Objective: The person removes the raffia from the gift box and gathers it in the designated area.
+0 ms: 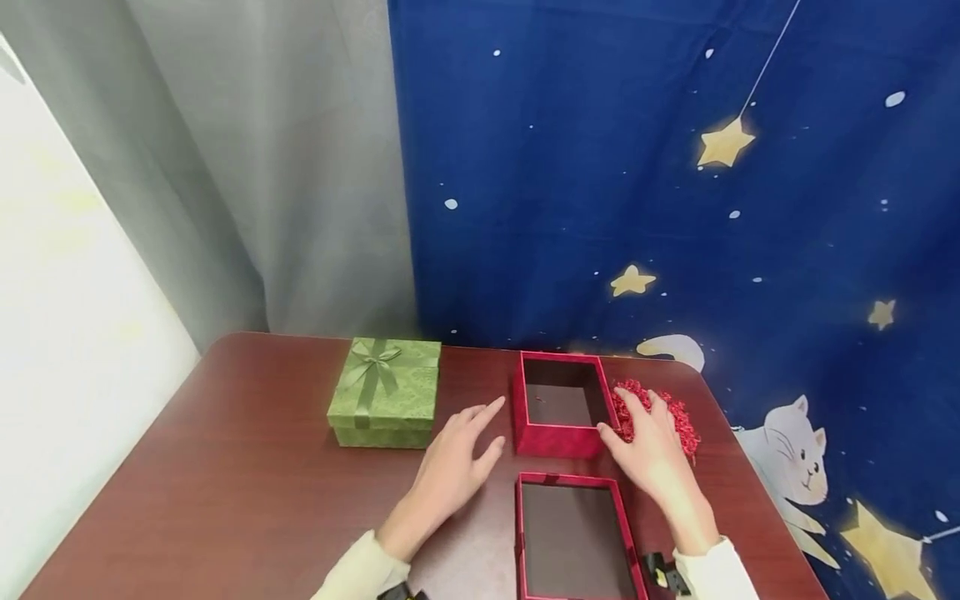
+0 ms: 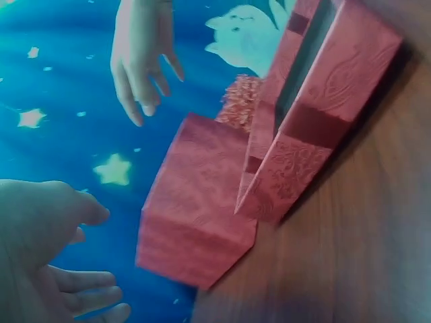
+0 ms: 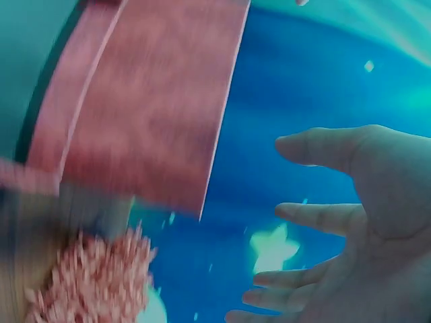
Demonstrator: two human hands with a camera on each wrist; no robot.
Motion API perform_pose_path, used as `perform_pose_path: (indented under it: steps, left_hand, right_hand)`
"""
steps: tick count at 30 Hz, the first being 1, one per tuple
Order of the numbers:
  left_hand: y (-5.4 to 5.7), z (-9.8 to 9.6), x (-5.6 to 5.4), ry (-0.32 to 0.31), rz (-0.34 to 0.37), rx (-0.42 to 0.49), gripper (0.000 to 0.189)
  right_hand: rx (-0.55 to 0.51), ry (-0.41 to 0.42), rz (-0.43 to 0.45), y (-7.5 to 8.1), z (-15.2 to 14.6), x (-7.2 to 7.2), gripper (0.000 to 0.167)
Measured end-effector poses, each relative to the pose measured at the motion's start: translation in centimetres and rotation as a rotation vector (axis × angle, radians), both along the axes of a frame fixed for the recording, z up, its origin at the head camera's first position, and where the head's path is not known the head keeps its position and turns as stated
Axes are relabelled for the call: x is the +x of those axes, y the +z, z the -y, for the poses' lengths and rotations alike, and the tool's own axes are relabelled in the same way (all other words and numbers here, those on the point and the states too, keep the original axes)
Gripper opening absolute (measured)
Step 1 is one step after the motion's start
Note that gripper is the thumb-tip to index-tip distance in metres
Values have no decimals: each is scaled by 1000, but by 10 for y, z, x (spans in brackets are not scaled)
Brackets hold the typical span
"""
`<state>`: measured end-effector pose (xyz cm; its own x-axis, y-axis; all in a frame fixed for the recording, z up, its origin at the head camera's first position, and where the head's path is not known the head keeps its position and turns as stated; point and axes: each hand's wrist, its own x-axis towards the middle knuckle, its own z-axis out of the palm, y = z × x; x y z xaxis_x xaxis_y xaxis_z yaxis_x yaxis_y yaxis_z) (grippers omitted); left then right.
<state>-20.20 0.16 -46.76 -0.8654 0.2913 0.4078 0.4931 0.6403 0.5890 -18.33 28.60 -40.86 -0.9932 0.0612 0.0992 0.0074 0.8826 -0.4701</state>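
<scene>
An uncovered red gift box with a dark inside stands toward the back right of the table. My right hand hovers over its right side, fingers spread; in the right wrist view that hand is apart from the box and holds nothing. Beneath and beside it lies a heap of red shredded paper. Left of the box, my left hand is held up with its fingers extended, gripping nothing. The red lid lies nearer to me, its hollow side up.
A green gift box with a ribbon bow sits closed at the back left of the brown table. Behind the table hang a grey curtain and a blue curtain with stars.
</scene>
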Motion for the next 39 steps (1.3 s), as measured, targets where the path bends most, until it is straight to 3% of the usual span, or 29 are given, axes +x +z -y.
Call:
perform_pose_path:
  steps: [3, 7, 12, 15, 18, 21, 24, 28, 32, 39]
  left_hand:
    - [7, 21, 13, 48, -6, 8, 52]
    - [26, 54, 9, 102, 0, 9, 51]
    - [41, 105, -16, 203, -12, -18, 51]
    - [39, 131, -33, 245, 39, -20, 51]
    - [30, 148, -54, 259, 134, -1, 49]
    - [22, 156, -77, 248, 246, 19, 49]
    - [17, 158, -101, 221, 375, 50, 48]
    - [12, 156, -122, 190, 560, 220, 43]
    - [9, 155, -128, 201, 647, 383, 40]
    - [9, 156, -125, 209, 645, 436, 41]
  right_hand:
    - [-38, 22, -29, 1, 17, 6, 68]
    - [-66, 69, -100, 8, 37, -1, 65]
    - [-94, 148, -178, 14, 66, -22, 63]
    - [-136, 201, -179, 14, 88, -35, 63]
    - [-203, 251, -129, 9, 109, -55, 65]
    - [-287, 268, -35, -3, 129, -83, 64]
    - [-362, 218, 78, -18, 147, -109, 64]
    - [-479, 139, 210, -32, 165, -128, 66]
    - [-592, 94, 241, -34, 174, -134, 60]
    - [-632, 67, 238, -31, 175, -140, 51]
